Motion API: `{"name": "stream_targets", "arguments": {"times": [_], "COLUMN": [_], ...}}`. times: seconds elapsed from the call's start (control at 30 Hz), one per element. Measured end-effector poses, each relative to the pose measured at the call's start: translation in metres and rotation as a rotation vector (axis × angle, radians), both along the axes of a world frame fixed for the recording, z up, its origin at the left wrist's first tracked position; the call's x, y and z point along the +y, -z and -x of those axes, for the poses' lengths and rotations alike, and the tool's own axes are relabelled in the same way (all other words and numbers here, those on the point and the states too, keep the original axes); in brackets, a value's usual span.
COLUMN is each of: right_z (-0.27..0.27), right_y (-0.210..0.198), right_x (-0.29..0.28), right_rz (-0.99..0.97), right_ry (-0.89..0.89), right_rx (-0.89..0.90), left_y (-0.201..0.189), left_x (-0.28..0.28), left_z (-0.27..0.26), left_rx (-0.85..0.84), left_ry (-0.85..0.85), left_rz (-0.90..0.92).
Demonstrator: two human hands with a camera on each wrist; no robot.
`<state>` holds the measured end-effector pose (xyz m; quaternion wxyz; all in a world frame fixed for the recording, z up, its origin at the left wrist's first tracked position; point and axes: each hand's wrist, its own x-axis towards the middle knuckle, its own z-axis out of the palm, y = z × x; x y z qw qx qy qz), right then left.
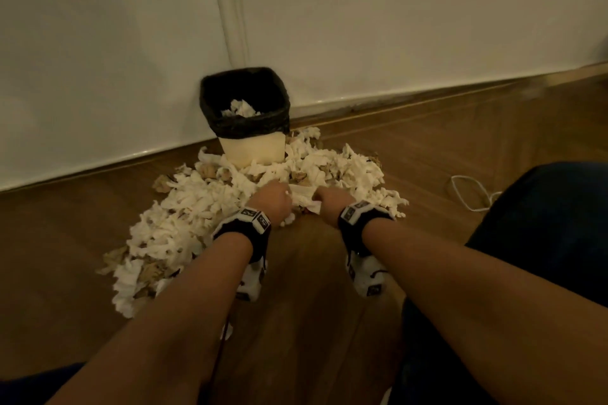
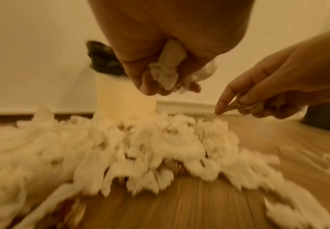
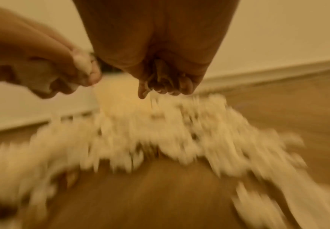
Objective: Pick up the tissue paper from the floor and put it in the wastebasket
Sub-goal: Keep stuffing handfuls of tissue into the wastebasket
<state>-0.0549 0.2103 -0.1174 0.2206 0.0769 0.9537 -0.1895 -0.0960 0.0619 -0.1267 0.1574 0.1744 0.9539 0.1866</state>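
While a person crouches over a wooden plank floor (image 1: 427,148), both bare forearms reach forward towards a wide heap of crumpled white tissue paper (image 1: 184,207) that spreads across the boards. The left hand (image 1: 270,204) is closed into a fist, its fingers (image 2: 150,86) curled round a wad of white tissue (image 2: 168,68) that bulges out between them. Just beside it, the right hand (image 1: 332,202) pinches a scrap of brownish crumpled paper (image 2: 256,106) between thumb and bent fingers, with the forefinger (image 2: 224,102) pointing down at the heap. Both hands hang just above the pile; the wrist views are blurred.

Behind the heap, against a pale wall (image 1: 394,26), stands a small cream wastebasket (image 1: 251,148) with a black plastic liner (image 1: 245,122) folded over its rim. A few white tissues (image 1: 240,107) already lie inside it. Tissue is banked right up against its base. Each wrist wears a black strap with a white camera unit (image 1: 253,222). A thin white cable (image 1: 467,191) lies looped on the floor to the right, apart from the pile.
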Motion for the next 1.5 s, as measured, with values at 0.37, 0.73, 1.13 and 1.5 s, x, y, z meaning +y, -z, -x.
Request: {"name": "stream_targets", "arguments": {"times": [0.37, 0.73, 1.13, 1.5], "right_z": [0.085, 0.143, 0.215, 0.182], "right_y": [-0.141, -0.160, -0.090, -0.083], "right_x": [-0.018, -0.021, -0.026, 0.005], "right_rz": [0.063, 0.326, 0.436, 0.663], "right_ry": [-0.013, 0.081, 0.283, 0.389], "right_rx": [0.384, 0.463, 0.388, 0.280], "left_y": [-0.123, -0.150, -0.092, -0.087], "left_x": [-0.038, -0.046, -0.049, -0.040], "left_z": [0.039, 0.096, 0.166, 0.127], "left_rx": [0.154, 0.238, 0.268, 0.280], "left_ry": [-0.316, -0.319, -0.413, -0.452], "left_rz": [-0.159, -0.116, -0.167, -0.294]}}
